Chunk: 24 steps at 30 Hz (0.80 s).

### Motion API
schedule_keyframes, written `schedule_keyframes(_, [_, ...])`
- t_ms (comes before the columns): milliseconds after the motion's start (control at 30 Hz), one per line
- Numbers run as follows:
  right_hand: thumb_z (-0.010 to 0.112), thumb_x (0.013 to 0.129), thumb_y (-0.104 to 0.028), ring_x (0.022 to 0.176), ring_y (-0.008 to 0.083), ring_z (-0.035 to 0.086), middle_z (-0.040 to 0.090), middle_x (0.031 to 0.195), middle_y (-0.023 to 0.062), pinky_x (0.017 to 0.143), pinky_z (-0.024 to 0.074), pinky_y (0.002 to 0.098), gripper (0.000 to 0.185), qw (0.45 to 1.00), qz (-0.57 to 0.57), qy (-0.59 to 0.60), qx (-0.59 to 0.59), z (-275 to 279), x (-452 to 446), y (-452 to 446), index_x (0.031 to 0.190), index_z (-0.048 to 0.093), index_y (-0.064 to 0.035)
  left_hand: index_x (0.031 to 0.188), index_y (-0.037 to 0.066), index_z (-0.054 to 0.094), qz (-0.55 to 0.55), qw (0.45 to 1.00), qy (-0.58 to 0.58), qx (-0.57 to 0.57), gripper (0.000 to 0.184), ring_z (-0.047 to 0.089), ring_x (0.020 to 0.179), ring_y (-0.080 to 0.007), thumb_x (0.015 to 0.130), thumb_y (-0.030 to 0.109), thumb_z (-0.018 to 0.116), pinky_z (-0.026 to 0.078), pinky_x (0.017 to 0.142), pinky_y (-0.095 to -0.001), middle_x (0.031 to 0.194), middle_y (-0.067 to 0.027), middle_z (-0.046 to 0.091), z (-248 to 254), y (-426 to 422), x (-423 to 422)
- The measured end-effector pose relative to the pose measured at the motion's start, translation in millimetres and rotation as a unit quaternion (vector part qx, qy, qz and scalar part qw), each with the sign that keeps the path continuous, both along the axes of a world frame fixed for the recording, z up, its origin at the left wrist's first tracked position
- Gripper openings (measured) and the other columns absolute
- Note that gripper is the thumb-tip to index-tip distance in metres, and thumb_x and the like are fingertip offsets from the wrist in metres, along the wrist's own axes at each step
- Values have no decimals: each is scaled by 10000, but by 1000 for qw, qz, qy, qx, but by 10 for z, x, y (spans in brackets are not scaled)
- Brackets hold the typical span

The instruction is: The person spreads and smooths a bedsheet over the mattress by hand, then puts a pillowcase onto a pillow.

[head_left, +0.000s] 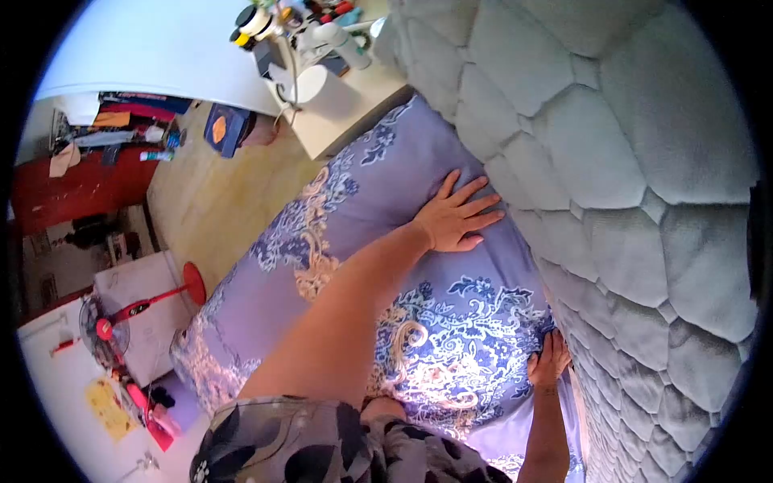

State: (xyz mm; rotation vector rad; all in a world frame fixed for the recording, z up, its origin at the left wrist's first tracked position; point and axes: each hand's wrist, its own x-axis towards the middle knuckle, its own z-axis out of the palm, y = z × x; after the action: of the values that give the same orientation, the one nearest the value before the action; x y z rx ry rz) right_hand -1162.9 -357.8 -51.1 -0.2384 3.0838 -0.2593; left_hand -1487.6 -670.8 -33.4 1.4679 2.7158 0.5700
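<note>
A purple floral bedsheet (419, 266) with blue, white and peach scrollwork covers the bed beneath me. My left hand (460, 216) lies palm down on its plain purple part, with fingers spread and nothing held. Lower right, my right hand (549, 358) rests at the sheet's edge, where the bed meets a grey quilted padded surface (620, 185). Its fingers look extended and lie against the fabric, and the thumb stands apart. Whether the fingertips reach into the gap there is hard to see.
A pale bedside table (346, 121) carries a white cylinder (322, 88), a white bottle (342, 42) and several jars. Tiled floor (193, 185) runs along the bed's left side. A red stand fan (109, 328) and shelves of folded clothes (129, 121) are further left.
</note>
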Motion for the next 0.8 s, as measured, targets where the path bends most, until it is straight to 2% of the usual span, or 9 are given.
schedule_keyframes(100, [323,929,-364,1241,380,362,425,1337,206,1026,230,526,520,1000,10,-1,-9,10,1,4,1281,426,5,1300,273,482,-5,1000,-14,-6,566,221,1364,-286,762,426,563,86,1066,-620,1388,-3,396,-14,-20,-4])
schedule_keyframes(233, [320,934,-376,1214,386,385,425,1336,207,1010,252,530,523,1000,12,9,-14,-39,20,29,1290,417,-5,1302,275,479,-7,1000,-14,5,567,238,1354,-280,760,423,558,90,1065,-621,1381,1,403,-70,-22,-11])
schedule_keyframes(500, [376,901,-400,1196,372,397,421,1342,183,990,268,541,533,995,-42,-92,-20,75,75,-41,1272,444,-24,1310,301,468,-5,996,-52,-75,552,209,1366,-274,782,439,551,57,1068,-617,1389,12,386,12,1,9])
schedule_keyframes(567, [439,895,-331,1219,376,374,397,1354,192,1011,242,547,484,990,-93,-94,-43,304,10,-196,1270,450,-27,1313,307,463,-11,992,-69,-103,558,190,1372,-276,780,449,551,42,1066,-620,1391,17,381,34,19,-11])
schedule_keyframes(633, [484,885,-276,1250,400,336,363,1368,218,1022,230,541,491,972,-207,-106,-30,784,-40,-560,1307,422,-34,1322,317,452,-7,996,-44,-79,562,171,1369,-287,786,458,546,21,1063,-623,1394,6,369,-17,24,5])
schedule_keyframes(667, [515,879,-250,1258,426,322,325,1375,258,1034,214,533,527,949,-308,-71,16,884,235,-796,1348,385,-46,1323,318,451,-9,997,-37,-63,562,174,1366,-290,787,459,547,22,1063,-623,1395,2,367,-41,15,-10])
schedule_keyframes(700, [542,880,-356,1254,425,328,298,1382,277,1001,277,528,624,925,-363,-70,89,975,520,-1019,1376,338,-37,1324,319,450,-10,998,-31,-46,563,176,1362,-293,789,460,547,23,1062,-623,1396,-2,364,-56,5,-13])
schedule_keyframes(767, [562,836,-528,1275,418,307,280,1401,265,963,348,536,809,796,-600,39,-67,235,1487,-1448,1406,274,-32,1330,298,448,-9,996,-39,-74,572,190,1350,-299,791,459,550,29,1063,-620,1398,-13,361,-39,36,-54])
schedule_keyframes(800, [528,805,-617,1299,410,280,249,1425,251,948,365,554,905,814,-575,-1,79,-505,2083,-1385,1424,217,-34,1331,292,448,-13,995,-47,-92,574,187,1351,-299,791,458,550,28,1063,-620,1398,-13,360,-3,50,-75])
